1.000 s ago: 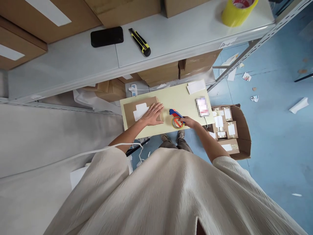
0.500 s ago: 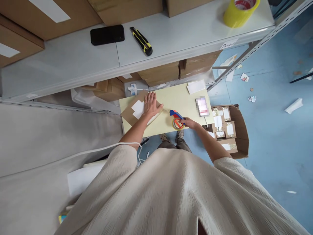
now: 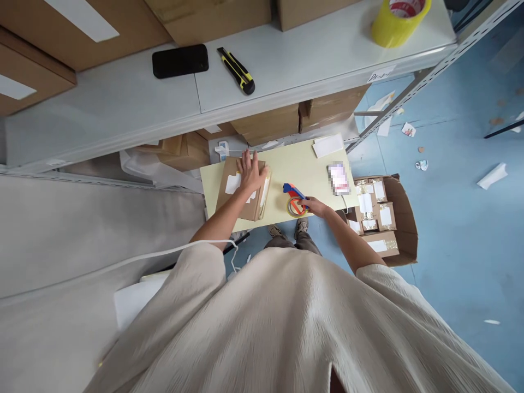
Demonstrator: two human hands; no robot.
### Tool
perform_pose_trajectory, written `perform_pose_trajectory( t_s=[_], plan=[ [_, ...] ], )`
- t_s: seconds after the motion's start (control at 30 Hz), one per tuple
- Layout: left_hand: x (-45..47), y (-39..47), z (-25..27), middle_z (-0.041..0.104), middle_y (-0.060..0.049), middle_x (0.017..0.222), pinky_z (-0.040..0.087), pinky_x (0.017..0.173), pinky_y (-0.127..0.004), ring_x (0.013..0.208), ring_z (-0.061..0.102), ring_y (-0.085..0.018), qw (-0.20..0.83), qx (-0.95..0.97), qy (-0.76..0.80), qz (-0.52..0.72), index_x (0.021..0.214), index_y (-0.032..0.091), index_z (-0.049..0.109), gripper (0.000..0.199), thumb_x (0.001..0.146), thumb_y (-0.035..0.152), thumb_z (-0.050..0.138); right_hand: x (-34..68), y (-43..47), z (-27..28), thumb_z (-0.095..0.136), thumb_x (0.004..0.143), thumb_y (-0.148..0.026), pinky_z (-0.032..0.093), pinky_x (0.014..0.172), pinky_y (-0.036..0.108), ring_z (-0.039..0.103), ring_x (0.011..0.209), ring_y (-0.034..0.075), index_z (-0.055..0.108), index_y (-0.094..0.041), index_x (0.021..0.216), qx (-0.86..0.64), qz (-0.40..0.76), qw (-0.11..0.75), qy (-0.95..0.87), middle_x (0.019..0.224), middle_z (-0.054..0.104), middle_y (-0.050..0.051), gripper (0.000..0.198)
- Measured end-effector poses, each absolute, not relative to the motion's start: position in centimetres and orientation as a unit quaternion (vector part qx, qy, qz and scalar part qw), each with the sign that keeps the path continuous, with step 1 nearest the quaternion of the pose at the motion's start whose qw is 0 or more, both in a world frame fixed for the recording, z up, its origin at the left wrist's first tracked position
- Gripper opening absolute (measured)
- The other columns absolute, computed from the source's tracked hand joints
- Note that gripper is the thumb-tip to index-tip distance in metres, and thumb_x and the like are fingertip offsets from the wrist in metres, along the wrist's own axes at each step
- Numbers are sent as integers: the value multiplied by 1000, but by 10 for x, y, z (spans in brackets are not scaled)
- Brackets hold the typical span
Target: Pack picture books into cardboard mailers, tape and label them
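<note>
- Lying on the pale yellow tabletop (image 3: 313,166) in the head view, a brown box (image 3: 225,199) is covered in part by the left hand (image 3: 251,177). It is found near the left end of the tabletop. Its longer side seems to be pointed from the person toward the shelf (image 3: 286,65), with a small slant.
- White label paper (image 3: 233,184) can be seen on top of the box, partly hidden by the left arm and hand.
- The left hand's grip is wide and flat. The fingers are spread over the top of the box, and nothing is pinched by them.
- A red and blue tape dispenser (image 3: 293,192) is held in the right hand (image 3: 315,206). That grip is narrow, with the fingers wrapped around the handle. Whether the tabletop is touched by the dispenser cannot be told.
- The box is set to the left of the right hand, with the dispenser between them. The dispenser's blue front is turned left, toward the box. A bit of bare tabletop is left between the two, so they are near but not touching. The left hand is the nearer one, being right on the box.
- A white sheet (image 3: 328,145) is laid by the far right corner.
</note>
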State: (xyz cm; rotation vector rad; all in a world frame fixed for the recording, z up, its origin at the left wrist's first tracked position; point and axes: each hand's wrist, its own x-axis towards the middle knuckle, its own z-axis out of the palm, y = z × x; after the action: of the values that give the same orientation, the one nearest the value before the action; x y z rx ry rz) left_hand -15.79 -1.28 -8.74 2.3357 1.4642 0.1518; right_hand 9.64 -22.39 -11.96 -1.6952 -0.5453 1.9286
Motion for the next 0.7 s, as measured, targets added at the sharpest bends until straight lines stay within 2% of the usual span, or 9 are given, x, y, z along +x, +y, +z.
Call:
perform_pose_trajectory(
  t_s=[0.07,0.2,0.4,0.57,0.7],
  plan=[
    [-180,-24,-75,20,-15,195,3,147,-70,183,3,-39,202,892,404,-7,187,20,28,94,106,54,60,95,-224,-121,95,67,-49,44,67,32,60,78,21,71,-23,97,-624,712,258,-191,78,67,3,47],
    [-219,-48,-63,31,-14,192,7,149,-61,181,20,-39,230,946,204,-99,184,24,39,97,99,58,70,91,-224,-124,94,67,-47,44,69,31,61,81,21,72,-23,98,-617,720,256,-188,80,68,3,45],
    [-215,-57,-68,34,-17,190,4,150,-59,181,25,-32,206,942,250,-87,184,13,37,82,105,35,48,88,-215,-129,92,66,-54,44,69,31,57,78,20,68,-24,95,-615,714,280,-181,77,62,1,48],
    [-195,-53,-74,32,-16,191,5,150,-58,181,22,-31,204,930,300,-56,186,10,30,89,100,27,48,90,-200,-131,91,65,-56,46,70,32,56,79,20,65,-25,93,-616,702,311,-176,77,61,0,49],
    [-186,-55,-77,31,-17,191,6,150,-57,181,22,-31,196,924,327,-35,184,6,30,88,100,25,47,87,-191,-128,91,64,-55,46,70,31,56,78,18,65,-24,91,-617,699,315,-176,79,62,0,48]
  ],
)
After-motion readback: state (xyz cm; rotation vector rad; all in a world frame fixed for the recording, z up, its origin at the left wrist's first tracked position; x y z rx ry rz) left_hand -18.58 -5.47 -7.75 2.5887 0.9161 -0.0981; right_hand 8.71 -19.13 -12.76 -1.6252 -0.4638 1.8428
